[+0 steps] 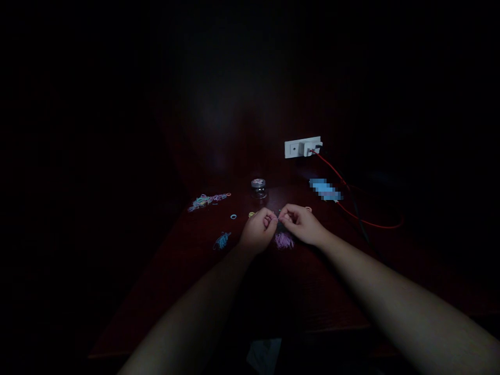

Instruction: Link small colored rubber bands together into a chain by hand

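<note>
My left hand and my right hand meet over the dark red table, fingertips almost touching. Both are closed in a pinch on a small elastic band, pale and mostly hidden by the fingers. Just below them lies a heap of purple elastic bands. A bunch of blue elastic bands rests left of my left hand. Single rings lie around the hands: a light blue band, a yellow band partly behind my left hand, and an orange-pink band behind my right.
A mixed-colour pile of elastic bands sits at the back left. Beyond my hands stands a small clear jar with a lid. A blurred blue object lies back right by a red cable, which runs from a wall socket.
</note>
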Demonstrator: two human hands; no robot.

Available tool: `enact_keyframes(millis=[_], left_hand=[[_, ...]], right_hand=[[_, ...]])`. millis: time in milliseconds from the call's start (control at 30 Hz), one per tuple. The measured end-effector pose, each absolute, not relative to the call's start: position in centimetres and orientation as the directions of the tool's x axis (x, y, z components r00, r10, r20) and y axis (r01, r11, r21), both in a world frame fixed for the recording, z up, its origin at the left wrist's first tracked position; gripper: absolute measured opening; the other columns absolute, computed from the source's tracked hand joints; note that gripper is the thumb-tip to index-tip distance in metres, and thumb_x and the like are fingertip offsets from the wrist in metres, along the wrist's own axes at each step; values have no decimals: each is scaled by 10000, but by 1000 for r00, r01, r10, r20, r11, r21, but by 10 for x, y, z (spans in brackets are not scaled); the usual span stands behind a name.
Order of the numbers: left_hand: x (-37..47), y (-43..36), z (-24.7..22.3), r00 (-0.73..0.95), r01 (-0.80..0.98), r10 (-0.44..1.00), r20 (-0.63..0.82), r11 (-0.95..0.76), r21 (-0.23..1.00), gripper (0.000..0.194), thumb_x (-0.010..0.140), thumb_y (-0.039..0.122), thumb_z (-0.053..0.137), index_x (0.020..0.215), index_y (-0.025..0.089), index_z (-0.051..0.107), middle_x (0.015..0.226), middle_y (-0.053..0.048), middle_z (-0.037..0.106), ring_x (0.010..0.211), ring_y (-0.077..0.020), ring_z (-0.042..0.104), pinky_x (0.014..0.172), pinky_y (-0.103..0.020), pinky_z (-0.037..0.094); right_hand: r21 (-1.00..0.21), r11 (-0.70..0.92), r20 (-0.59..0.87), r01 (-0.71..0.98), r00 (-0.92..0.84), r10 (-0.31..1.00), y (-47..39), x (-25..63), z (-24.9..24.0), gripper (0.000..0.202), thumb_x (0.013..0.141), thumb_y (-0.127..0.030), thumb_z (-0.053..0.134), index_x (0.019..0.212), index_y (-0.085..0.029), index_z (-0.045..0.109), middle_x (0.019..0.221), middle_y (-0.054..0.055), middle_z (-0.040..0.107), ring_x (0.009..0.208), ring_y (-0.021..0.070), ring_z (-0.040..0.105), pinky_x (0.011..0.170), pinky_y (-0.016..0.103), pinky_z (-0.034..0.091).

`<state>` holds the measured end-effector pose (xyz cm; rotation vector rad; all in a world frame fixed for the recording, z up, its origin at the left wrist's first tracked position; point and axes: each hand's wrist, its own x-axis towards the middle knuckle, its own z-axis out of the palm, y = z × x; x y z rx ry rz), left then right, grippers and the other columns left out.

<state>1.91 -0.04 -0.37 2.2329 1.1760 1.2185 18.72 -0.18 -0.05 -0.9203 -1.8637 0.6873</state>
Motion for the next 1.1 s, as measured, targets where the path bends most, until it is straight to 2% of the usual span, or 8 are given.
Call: enact_keyframes(millis=[600,867,1100], left_hand=[[19,0,-6,284,400,799,530,-601,692,80,836,233,519,807,168,555,720,13,562,637,-96,503,589,-210,396],[19,-1,-5,284,371,796,534,-605,705,81,830,232,527,808,161,559,736,6,569,637,-93,492,593,-207,402],[19,2,-8,287,365,804,521,-595,716,98,833,259,539,828,164,564,746,-3,583,648,-102,512,593,-213,413]], right_hand=[[-782,540,417,311,-383,825,0,189,-4,126,788,-272,549,737,-162,515,585,-47,421,524,85,368,497,220,294],[-801,526,393,286,-412,822,1,189,-4,81,751,-213,549,717,-162,498,586,-52,418,526,78,359,500,214,289],[-813,525,402,253,-409,819,1,190,-5,105,754,-244,574,765,-164,507,603,-45,435,535,83,374,500,216,300]])
